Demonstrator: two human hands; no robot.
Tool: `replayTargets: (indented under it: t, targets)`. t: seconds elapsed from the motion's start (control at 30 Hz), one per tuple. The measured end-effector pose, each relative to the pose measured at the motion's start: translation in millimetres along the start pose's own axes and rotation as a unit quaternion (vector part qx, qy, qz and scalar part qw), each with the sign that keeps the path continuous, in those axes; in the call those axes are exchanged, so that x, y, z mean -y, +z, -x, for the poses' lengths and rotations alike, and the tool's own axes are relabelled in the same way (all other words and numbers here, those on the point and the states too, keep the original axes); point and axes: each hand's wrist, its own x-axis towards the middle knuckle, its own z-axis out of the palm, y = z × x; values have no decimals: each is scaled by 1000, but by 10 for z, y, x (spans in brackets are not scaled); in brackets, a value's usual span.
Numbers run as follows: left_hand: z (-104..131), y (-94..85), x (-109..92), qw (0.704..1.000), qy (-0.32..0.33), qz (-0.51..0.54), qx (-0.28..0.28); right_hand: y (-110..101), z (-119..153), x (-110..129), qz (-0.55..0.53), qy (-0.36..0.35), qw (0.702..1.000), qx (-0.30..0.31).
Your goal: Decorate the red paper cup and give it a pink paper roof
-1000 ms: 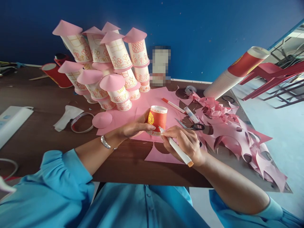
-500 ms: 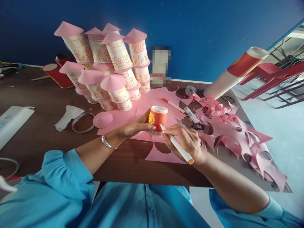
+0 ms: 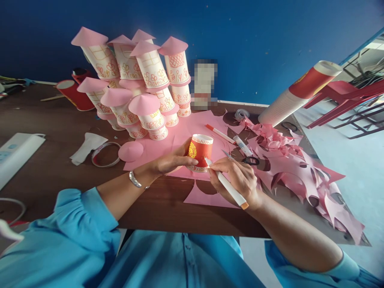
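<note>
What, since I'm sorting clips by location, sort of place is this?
Likely an indoor craft workspace, though home or workshop I can't tell. It shows in the decorated paper-cup towers, the heap of cut pink paper and the marker held at a red cup.

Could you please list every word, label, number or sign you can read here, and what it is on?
Nothing can be read with certainty.
Red paper cup with gold emblem: rim marks unclear.
White cylindrical tube with printed label: too small.
White oblong box with bluish patches: too small.
Pale upright object: pixelated, unreadable.
</note>
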Motion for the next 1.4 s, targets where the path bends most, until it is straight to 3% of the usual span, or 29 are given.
replayTargets:
  t: [0.37,0.67,1.4]
  targets:
    - [-6,8,-42,999,25,-35,-1,-19,28,-1,-60,-57,997,8]
    - [-19,-25,47,1000,21,1,-5,-13,8,-25,-31,-40,999,6]
    - [4,13,-2,1000,-2,8,-12,10,35,-38,-33,-33,999,16]
